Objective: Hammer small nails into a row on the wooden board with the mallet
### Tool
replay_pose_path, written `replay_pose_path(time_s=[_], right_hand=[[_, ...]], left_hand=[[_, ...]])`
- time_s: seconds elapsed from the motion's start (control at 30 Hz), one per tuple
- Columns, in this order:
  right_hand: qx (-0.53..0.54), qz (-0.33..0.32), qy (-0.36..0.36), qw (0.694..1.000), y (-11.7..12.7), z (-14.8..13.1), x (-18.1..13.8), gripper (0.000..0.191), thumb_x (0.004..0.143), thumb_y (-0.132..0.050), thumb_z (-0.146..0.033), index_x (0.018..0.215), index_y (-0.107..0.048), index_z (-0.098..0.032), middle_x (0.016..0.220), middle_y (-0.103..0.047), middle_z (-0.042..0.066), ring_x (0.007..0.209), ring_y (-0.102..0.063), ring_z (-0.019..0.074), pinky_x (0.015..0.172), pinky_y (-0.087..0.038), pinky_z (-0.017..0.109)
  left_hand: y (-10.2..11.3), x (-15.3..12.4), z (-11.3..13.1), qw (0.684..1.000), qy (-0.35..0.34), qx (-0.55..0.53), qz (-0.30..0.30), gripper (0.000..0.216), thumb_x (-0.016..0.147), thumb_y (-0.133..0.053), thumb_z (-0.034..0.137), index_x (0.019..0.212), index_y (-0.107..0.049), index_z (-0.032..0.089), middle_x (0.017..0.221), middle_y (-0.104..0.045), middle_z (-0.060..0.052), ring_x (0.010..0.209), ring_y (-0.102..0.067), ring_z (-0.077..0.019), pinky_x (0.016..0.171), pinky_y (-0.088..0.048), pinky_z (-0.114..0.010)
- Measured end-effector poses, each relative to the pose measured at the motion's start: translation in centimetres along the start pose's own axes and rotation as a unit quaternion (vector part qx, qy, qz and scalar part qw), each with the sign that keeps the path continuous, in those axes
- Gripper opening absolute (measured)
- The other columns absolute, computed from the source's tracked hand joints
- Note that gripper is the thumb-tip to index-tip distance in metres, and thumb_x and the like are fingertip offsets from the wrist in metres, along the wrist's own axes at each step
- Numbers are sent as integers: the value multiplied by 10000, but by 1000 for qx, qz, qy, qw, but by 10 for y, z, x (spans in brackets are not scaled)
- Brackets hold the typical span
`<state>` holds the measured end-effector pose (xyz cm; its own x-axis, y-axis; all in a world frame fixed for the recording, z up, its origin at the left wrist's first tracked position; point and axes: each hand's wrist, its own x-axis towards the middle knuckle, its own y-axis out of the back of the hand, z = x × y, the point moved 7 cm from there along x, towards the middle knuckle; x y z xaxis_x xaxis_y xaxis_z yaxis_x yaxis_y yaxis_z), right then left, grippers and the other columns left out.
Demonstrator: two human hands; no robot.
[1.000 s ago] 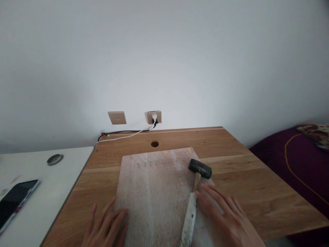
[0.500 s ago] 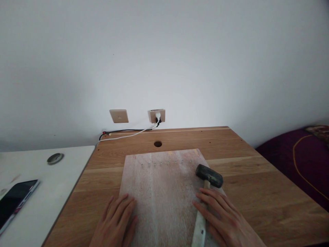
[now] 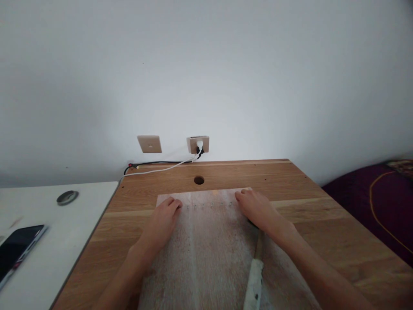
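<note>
A pale, worn wooden board [image 3: 206,245] lies on the oak table [image 3: 322,232], with a row of small nails [image 3: 208,206] near its far edge. My left hand [image 3: 164,217] is stretched forward and rests palm down on the board's far left part, fingertips by the left end of the nail row. My right hand [image 3: 256,209] lies palm down near the far right corner, fingertips close to the board's edge. Neither hand holds anything. A hammer lies under my right wrist; its head is mostly hidden and its pale handle [image 3: 254,280] runs toward me.
A white desk [image 3: 64,241] adjoins the table on the left, with a phone [image 3: 17,249] and a round metal cap [image 3: 67,197] on it. Cables [image 3: 161,167] run from a wall socket [image 3: 199,144]. The tabletop has a cable hole [image 3: 198,180]. A purple bed [image 3: 377,198] is on the right.
Both hands have moved forward from the board's near part to its far edge. My right hand left the hammer handle and now lies beyond the head, covering it.
</note>
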<state>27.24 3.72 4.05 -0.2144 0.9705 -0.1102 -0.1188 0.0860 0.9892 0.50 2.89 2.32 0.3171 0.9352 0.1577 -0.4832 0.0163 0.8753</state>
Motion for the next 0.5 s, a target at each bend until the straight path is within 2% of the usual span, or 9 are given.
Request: replay_pose_path(time_s=[0.1,0.17,0.3,0.5], right_hand=[[7,0,24,1000,1,-6,-2,275,983,-460,-43,994,-718,-138,1025,-746,145,964,-718,254,788,-489,305],[12,-3,40,999,0,-11,-1,259,981,-476,-53,993,-720,-138,1031,-752,138,981,-717,251,823,-486,305],[20,-19,68,997,-10,-21,8,273,975,-485,-45,968,-744,-132,997,-776,123,962,-737,239,835,-497,304],[26,-18,81,996,-19,-21,10,302,974,-472,-26,974,-759,-121,998,-778,128,937,-745,238,821,-510,311]], left_hand=[[7,4,-3,1000,7,-5,16,228,1001,-443,211,973,-669,199,988,-713,-72,918,-673,-222,857,-541,-375],[7,8,-2,1000,0,-5,2,206,993,-465,213,934,-662,206,950,-712,-58,882,-664,-215,835,-530,-361],[-6,12,6,998,-26,-2,-51,182,951,-505,155,874,-662,205,923,-729,-49,854,-680,-212,794,-524,-332],[-20,14,16,997,-41,1,-68,248,973,-460,149,968,-705,190,1024,-741,-87,950,-707,-240,868,-543,-370]])
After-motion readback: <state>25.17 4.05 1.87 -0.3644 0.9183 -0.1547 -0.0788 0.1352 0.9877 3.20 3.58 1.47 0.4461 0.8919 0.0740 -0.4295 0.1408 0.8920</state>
